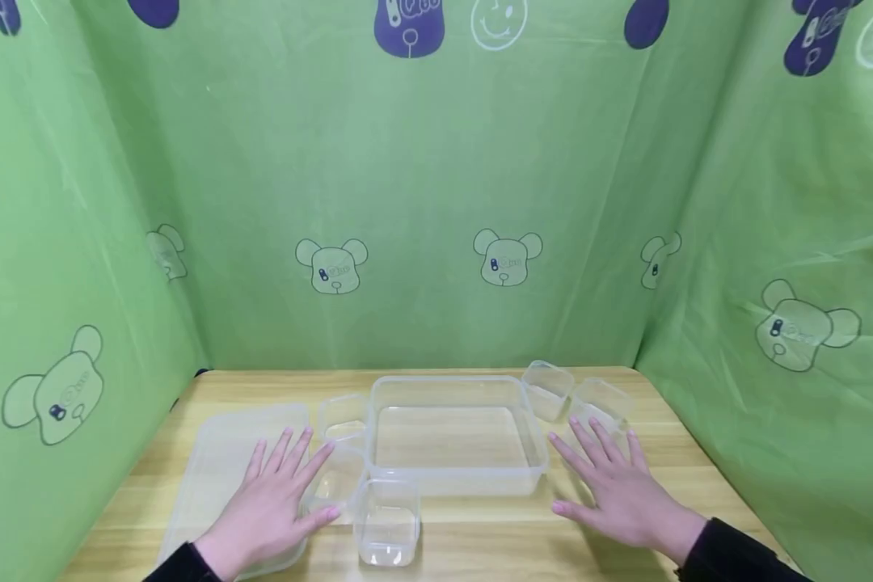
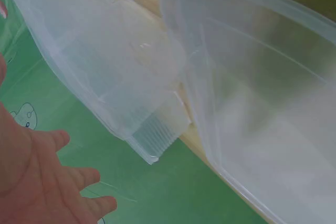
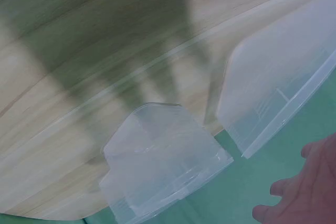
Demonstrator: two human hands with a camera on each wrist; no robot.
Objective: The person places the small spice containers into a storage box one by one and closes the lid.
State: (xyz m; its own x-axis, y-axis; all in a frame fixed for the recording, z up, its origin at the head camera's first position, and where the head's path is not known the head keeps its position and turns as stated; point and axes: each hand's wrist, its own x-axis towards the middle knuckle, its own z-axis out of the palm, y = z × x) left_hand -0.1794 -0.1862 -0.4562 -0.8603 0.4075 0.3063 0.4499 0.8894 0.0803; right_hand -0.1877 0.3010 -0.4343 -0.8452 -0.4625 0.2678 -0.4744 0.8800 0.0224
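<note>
Palm down with fingers spread, my left hand (image 1: 271, 503) hovers over a flat translucent lid (image 1: 214, 465) at the table's left and holds nothing. Beside its fingertips are small clear plastic containers: one near the thumb (image 1: 387, 525), one behind it (image 1: 338, 477) and another farther back (image 1: 343, 416). My right hand (image 1: 622, 493), likewise spread and holding nothing, is over the right side of the table, its fingertips overlapping a small clear container (image 1: 600, 402). Between the hands sits a large rectangular clear box (image 1: 458, 482) without a cover, showing the table through its bottom.
Another small container (image 1: 548, 392) leans by the large box's back right corner. The wooden table (image 1: 495, 546) is enclosed by green cloth (image 1: 422, 162) printed with bear heads at the back and both sides. In the right wrist view, a hand's shadow falls across the wood (image 3: 105, 51).
</note>
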